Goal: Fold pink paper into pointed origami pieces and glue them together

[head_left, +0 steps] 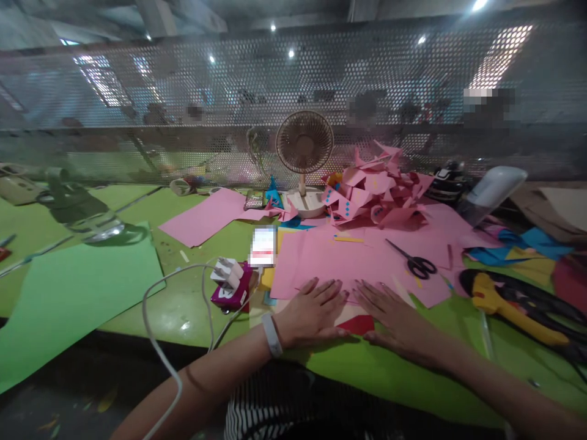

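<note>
– In the head view, how are the hands lying?
– The left hand (316,313) and the right hand (392,315) are both lying palm down, fingers stretched out, holding nothing, thumbs pointing towards each other.
– And the paper?
– Smooth pink sheets (316,253) are spreading just ahead of both hands, fingertips resting around their near edge; a red piece (360,324) is lying between the thumbs.
– What shapes are sitting around?
– Black scissors (419,267) are lying ahead of the right hand, with an angular heap of folded pink paper (373,186) standing beyond. A yellow-and-black tool (513,311) is lying to that hand's right; a purple box (233,298) is sitting left of the left hand.
– And the room?
– A green bench (172,315) is stretching beneath both hands; far ahead, a round fan (304,143) is standing before a perforated screen (183,79).
</note>
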`<state>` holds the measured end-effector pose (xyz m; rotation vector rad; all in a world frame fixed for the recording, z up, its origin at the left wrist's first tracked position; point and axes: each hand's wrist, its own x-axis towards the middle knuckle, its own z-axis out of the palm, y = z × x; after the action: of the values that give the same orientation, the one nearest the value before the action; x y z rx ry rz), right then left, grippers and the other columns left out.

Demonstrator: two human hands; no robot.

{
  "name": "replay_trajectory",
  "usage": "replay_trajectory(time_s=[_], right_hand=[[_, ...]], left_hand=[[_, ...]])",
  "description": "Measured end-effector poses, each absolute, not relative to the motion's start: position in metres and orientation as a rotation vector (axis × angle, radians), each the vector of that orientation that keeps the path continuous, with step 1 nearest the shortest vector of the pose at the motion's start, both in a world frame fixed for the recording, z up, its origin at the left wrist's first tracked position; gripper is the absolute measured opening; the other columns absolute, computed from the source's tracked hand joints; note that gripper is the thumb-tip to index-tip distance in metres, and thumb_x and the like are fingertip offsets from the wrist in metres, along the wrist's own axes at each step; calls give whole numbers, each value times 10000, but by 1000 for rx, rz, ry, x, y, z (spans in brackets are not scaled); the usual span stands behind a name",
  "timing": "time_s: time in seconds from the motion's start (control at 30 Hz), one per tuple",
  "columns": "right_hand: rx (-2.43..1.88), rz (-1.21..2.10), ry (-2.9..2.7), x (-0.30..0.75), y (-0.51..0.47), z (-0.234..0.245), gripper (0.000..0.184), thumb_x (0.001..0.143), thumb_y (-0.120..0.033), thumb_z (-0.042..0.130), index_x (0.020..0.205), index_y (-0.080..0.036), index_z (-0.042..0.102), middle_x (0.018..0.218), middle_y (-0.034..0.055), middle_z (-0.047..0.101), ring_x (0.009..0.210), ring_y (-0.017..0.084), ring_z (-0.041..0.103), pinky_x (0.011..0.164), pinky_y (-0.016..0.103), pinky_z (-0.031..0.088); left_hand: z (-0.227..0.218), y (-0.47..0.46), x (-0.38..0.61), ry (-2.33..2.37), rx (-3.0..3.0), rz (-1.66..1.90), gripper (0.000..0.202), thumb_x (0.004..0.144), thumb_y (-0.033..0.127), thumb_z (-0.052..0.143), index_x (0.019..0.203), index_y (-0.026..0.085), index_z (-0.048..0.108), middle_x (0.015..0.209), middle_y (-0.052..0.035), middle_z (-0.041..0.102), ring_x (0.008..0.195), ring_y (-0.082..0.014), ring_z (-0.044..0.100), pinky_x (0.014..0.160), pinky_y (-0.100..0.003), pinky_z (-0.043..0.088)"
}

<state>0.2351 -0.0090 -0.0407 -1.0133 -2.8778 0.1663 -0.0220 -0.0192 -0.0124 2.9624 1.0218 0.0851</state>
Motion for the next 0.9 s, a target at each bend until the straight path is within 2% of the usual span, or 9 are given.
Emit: replay_trajectory(time_s=[0.13,0.43,0.77,0.83,0.9], right_hand=[[-993,149,-2891,236,-8,-40,769,840,-607,360,1434,-241,35,1494,64,112,1360,259,127,1095,495,146],[-986,135,-2895,243,-9,-35,788,817,-627,389,1432,-225,106,1472,93,193,1344,272,194,1094,502,124],[-1058,167,-2907,246,-14,-31,811,825,-632,363,1436,-214,33,1491,80,114,1354,267,151,1097,479,124],[-1084,171,-2911,255,-17,-30,808,825,-630,366,1438,-209,47,1489,86,129,1351,269,167,1095,485,121],[-1108,187,-2915,263,-18,-22,796,822,-625,380,1436,-191,120,1477,102,190,1341,272,205,1090,486,137]], left_hand=[[-11,-18,-23,1014,2971,79,699,875,601,121,1397,144,213,1462,-121,245,1348,-238,184,1079,-419,105],[-7,-16,-26,971,2970,80,694,874,602,115,1402,160,199,1465,-115,238,1354,-229,165,1082,-412,105],[4,-19,-72,1099,2899,-23,748,854,634,191,1426,157,119,1485,-111,159,1366,-233,104,1088,-401,105],[6,-22,-76,1124,2885,-33,743,858,628,191,1428,162,99,1484,-108,160,1365,-228,114,1087,-401,111],[6,-22,-78,1129,2881,-22,735,862,623,193,1429,166,92,1483,-103,163,1364,-225,120,1087,-402,112]])
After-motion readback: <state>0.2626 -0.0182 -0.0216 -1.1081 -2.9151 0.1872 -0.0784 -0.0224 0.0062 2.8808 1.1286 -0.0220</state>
